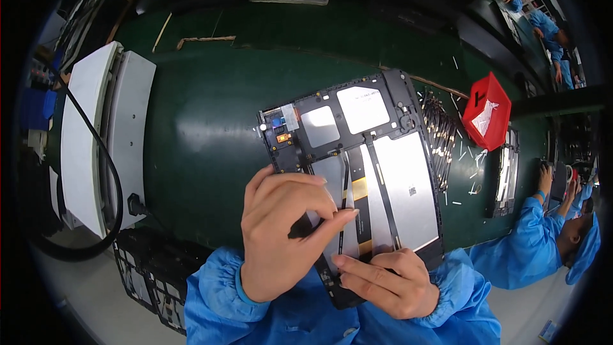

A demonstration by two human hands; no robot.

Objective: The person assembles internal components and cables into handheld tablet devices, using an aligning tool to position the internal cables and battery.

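Observation:
A black tablet-like frame (397,103) with silver metal panels lies tilted in front of me on the green table, its back parts exposed. A thin black flat cable strip (347,182) runs lengthwise along it, beside a wider black ribbon with gold patches (361,207). My left hand (287,223) is closed in a pinch, thumb and forefinger on the thin strip. Lower down, my right hand (389,281) rests on the device with its fingers stretched to the left, fingertips touching the strip's lower end. The right thumb is mostly hidden.
Right of the device lie a pile of thin dark strips (439,137), a red bin (488,115) with white scraps and another frame (506,172). A white box-shaped unit (96,140) with a black cable (105,137) stands left. A co-worker in blue (530,243) sits at right.

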